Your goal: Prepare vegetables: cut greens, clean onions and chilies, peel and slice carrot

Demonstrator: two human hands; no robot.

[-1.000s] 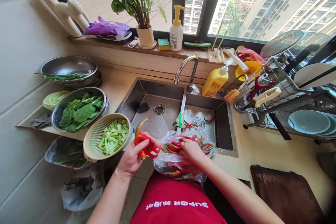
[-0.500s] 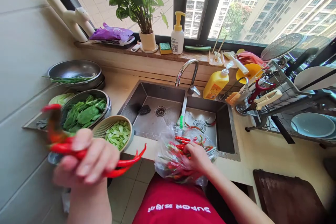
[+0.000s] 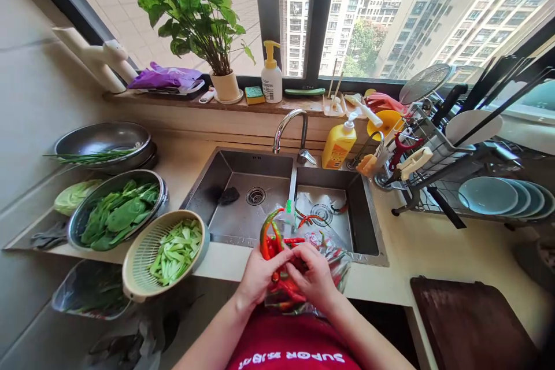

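Observation:
My left hand is closed around a bunch of red chili peppers, one with a green stem curving up. Beside it my right hand reaches into a clear plastic bag of red and green chilies, its fingers curled on the peppers inside. Both hands meet in front of my red apron, at the front edge of the double steel sink. A few loose chilies lie in the sink's right basin.
A beige colander of cut greens hangs over the counter edge at left, with a steel bowl of leafy greens and a cabbage behind. Faucet, yellow soap bottle, dish rack with plates, dark cutting board at right.
My left hand, which had swung far out to the left with its chilies, has come back to the middle and now sits against the right hand at the bag.

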